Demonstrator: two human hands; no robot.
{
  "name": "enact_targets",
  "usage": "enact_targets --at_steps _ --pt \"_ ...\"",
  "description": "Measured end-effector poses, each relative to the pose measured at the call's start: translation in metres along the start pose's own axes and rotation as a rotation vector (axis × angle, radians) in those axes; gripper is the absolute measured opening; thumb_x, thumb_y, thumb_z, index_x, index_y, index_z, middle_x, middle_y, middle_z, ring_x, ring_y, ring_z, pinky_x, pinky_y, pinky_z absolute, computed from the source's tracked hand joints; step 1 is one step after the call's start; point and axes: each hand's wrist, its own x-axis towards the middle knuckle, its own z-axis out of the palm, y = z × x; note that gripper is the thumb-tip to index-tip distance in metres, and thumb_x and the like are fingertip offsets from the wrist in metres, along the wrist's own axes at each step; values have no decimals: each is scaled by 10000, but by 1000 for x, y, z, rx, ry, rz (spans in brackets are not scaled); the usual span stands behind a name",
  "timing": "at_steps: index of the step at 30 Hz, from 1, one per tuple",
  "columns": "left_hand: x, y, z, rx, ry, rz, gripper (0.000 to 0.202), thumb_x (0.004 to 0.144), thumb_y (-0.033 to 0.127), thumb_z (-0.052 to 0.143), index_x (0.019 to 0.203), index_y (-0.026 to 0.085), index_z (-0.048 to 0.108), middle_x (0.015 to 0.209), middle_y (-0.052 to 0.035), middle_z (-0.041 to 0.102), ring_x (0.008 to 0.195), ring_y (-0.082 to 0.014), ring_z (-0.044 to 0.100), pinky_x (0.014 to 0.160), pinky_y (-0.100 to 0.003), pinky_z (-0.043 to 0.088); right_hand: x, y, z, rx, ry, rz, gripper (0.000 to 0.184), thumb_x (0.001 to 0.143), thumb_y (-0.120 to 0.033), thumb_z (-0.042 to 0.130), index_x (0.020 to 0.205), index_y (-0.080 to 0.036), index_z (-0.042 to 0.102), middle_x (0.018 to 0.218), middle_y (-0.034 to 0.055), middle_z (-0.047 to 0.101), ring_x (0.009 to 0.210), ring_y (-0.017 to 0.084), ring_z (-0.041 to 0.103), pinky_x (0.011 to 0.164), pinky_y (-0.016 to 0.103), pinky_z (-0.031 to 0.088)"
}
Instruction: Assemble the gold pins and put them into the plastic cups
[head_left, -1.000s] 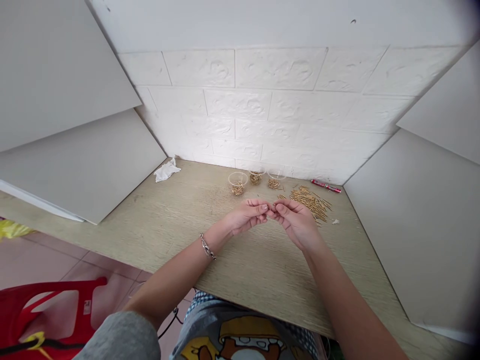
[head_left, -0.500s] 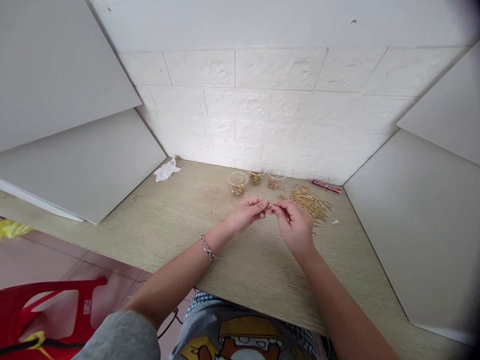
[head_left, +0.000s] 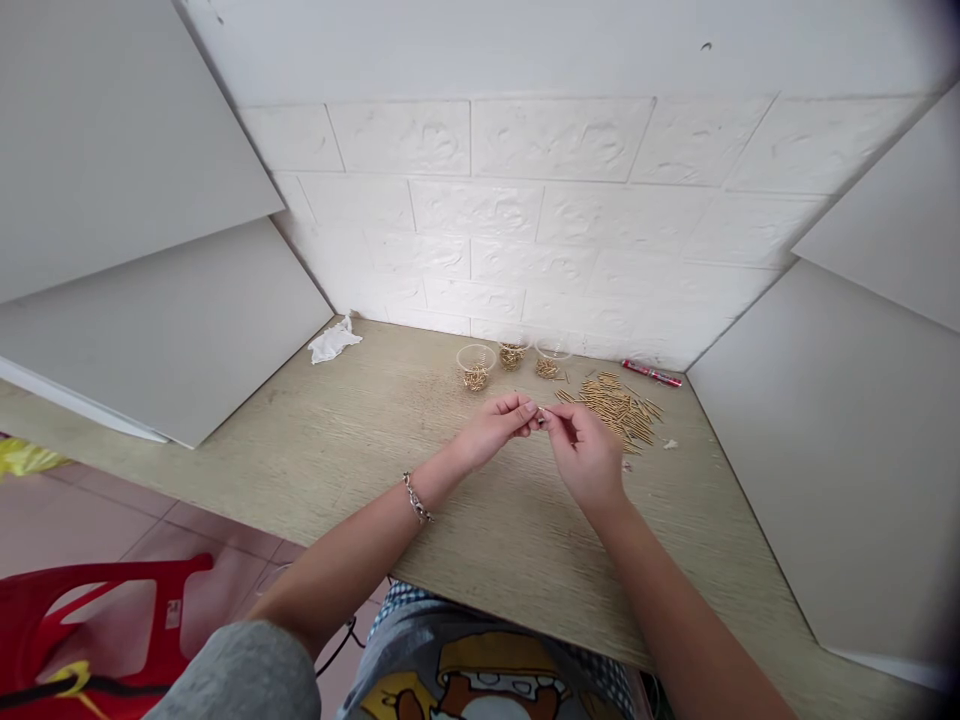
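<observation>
My left hand (head_left: 498, 427) and right hand (head_left: 589, 455) close together over worktop (head_left: 517, 540), fingertips of both pinching small golden piece (head_left: 541, 410) between them; details too small to tell. Pile of golden pins (head_left: 619, 408) just beyond my right hand. Clear cups (head_left: 472, 358) farther back, golden bits inside.
</observation>
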Motion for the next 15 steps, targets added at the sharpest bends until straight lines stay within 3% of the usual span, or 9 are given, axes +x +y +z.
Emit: enact_targets --at_steps 4,10,15 --pt "0 0 0 53 24 9 287 673 399 625 671 122 548 632 14 521 578 -59 424 604 -221 320 1 2 -1 -69 -35 -62 166 816 -319 474 794 -213 600 736 39 630 640 155 559 599 284 427" --pt "2 -1 -1 302 73 95 309 703 422 575 606 134 521 558 34 461 555 -66 398 587 -221 322 3 4 -3 -136 -128 -136 179 837 -271 420 818 -199 584 774 54 630 729 170 570 665 288 418" --pt "3 -1 -6 419 16 80 324 713 448 555 641 133 529 598 24 494 596 -79 441 622 -227 348 11 4 -8 -80 -234 18 150 799 -258 461 760 -191 589 715 32 637 674 161 574 636 277 421"
